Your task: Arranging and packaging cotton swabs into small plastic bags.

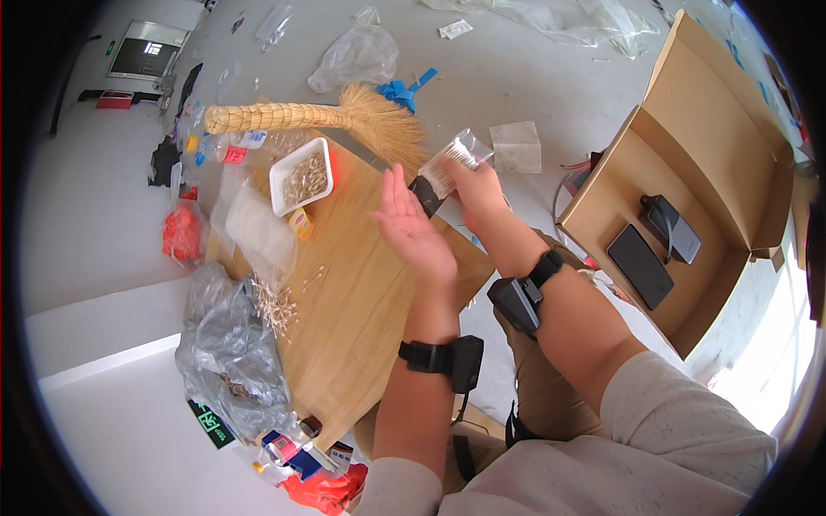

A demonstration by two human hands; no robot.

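Over the far right corner of the wooden table (353, 301), my right hand (478, 193) grips a clear plastic packet of cotton swabs (440, 176). Close to its left side, my left hand (416, 236) is held up with the fingers stretched and the palm bare. Below the packet, a dark piece (425, 196) shows partly; its kind is hidden. Toward the table's far left stands a white tub (275, 191) with many small sticks in it. Loose cotton swabs (275, 311) are heaped at the table's left edge.
A straw hand broom (301, 117) spans the table's far end. A small yellow box (301, 224) is beside the tub. Grey plastic bags (232, 335) bulge over the left edge. On the right, an open cardboard box (602, 202) holds a phone (640, 267) and a power bank (675, 230).
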